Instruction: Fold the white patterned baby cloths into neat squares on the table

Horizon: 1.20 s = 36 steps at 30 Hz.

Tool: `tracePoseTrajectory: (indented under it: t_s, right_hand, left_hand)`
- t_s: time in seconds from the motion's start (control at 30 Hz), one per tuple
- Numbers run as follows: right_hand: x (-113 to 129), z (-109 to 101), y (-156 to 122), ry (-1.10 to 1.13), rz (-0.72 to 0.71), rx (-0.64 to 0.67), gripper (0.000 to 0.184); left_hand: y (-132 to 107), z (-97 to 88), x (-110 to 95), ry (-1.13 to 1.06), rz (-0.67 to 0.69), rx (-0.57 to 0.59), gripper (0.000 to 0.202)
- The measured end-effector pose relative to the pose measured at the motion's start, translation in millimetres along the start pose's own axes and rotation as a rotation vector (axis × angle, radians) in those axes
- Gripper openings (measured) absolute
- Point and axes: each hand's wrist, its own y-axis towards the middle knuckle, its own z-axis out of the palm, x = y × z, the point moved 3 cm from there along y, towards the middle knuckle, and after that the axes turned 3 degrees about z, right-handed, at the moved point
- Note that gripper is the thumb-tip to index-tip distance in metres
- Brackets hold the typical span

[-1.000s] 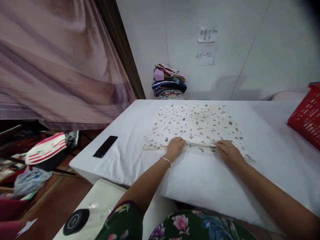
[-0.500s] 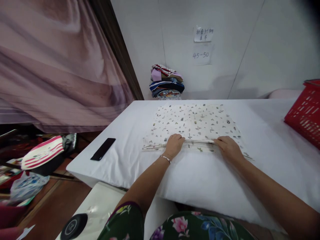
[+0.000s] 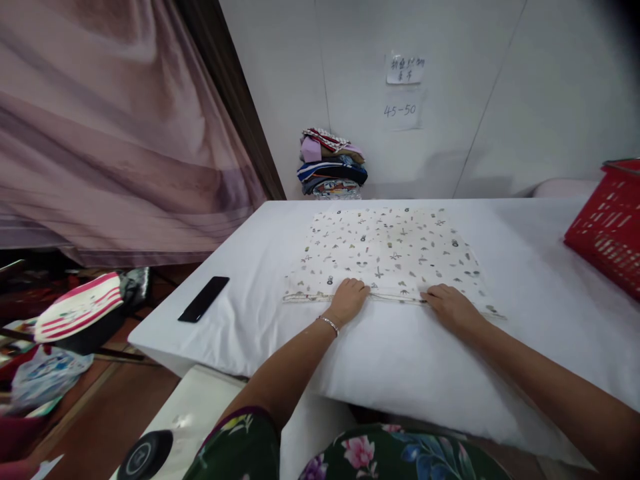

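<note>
A white cloth (image 3: 385, 247) printed with small grey and green motifs lies flat on the white-covered table, folded into layers along its near edge. My left hand (image 3: 351, 298) has its fingers curled over that near edge, left of its middle. Farther right, my right hand (image 3: 447, 305) pinches the same edge between thumb and fingers. Both hands rest low at the table surface, with a short stretch of hem between them. The undersides of the fingers and the thumb of my left hand are hidden.
A black phone (image 3: 205, 299) lies at the table's left. A stack of folded fabrics (image 3: 333, 163) stands by the far edge, against the wall. On the right is a red plastic basket (image 3: 607, 227). A pink curtain (image 3: 125, 133) hangs at the left, above a striped cushion-like item (image 3: 80, 307).
Both hands have moved slightly toward me and down, bringing the cloth's raised near edge flat against the table. The gap under the fold has closed.
</note>
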Motion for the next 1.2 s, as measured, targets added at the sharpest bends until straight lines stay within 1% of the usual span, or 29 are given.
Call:
tracePoseTrajectory:
  t_s: [0.1,0.17,0.27,0.33,0.43,0.57,0.6,0.7,0.87,0.9,0.97,1.0,1.03,1.07,1.13,1.2]
  right_hand:
    - [2,-9,0,0.041,0.014,0.035,0.034]
    - [2,-15,0,0.099,0.040,0.081,0.035]
    - [1,-21,2,0.203,0.115,0.152,0.037]
    - [-1,-21,3,0.252,0.183,0.174,0.037]
    - [-1,-19,3,0.273,0.230,0.162,0.034]
    - [3,-17,2,0.245,0.185,0.119,0.035]
    - [3,-18,3,0.239,0.192,0.117,0.035]
    - [3,-25,3,0.257,0.274,0.123,0.034]
    - [10,-36,-7,0.402,0.413,0.126,0.030]
    - [11,-36,-9,0.430,0.410,0.121,0.029]
    - [9,-35,-12,0.486,0.352,0.110,0.028]
    - [5,-34,-13,0.518,0.322,0.104,0.028]
    - [-3,-34,-13,0.539,0.326,0.085,0.028]
    - [-14,-34,-13,0.537,0.369,0.055,0.029]
    - [-44,-36,-10,0.419,0.545,-0.003,0.031]
    - [-75,-38,-6,0.232,0.721,-0.021,0.033]
  left_hand:
    - [-3,-4.1,1,-0.039,-0.020,0.003,0.019]
    - [-4,-6.2,3,-0.079,-0.021,0.022,0.016]
    - [-5,-8.6,4,-0.118,-0.001,0.066,0.013]
    - [-5,-9.5,5,-0.119,-0.006,0.082,0.013]
    - [-5,-9.9,6,-0.118,-0.017,0.073,0.014]
    - [-6,-8.4,5,-0.109,0.002,0.043,0.011]
    - [-6,-7.6,6,-0.100,0.007,0.040,0.012]
    - [-5,-5.1,6,-0.072,0.000,0.040,0.016]
    - [-9,-6.4,4,-0.090,-0.020,0.018,0.020]
    - [-10,-7.5,3,-0.102,-0.022,0.017,0.021]
    - [-13,-10.2,2,-0.138,-0.032,0.015,0.021]
    - [-14,-11.6,2,-0.164,-0.037,0.010,0.020]
    - [-16,-12.9,2,-0.196,-0.043,-0.003,0.020]
    - [-17,-14.1,2,-0.233,-0.051,-0.025,0.020]
    - [-20,-15.6,2,-0.314,-0.079,-0.090,0.022]
    - [-22,-15.4,3,-0.381,-0.121,-0.150,0.023]
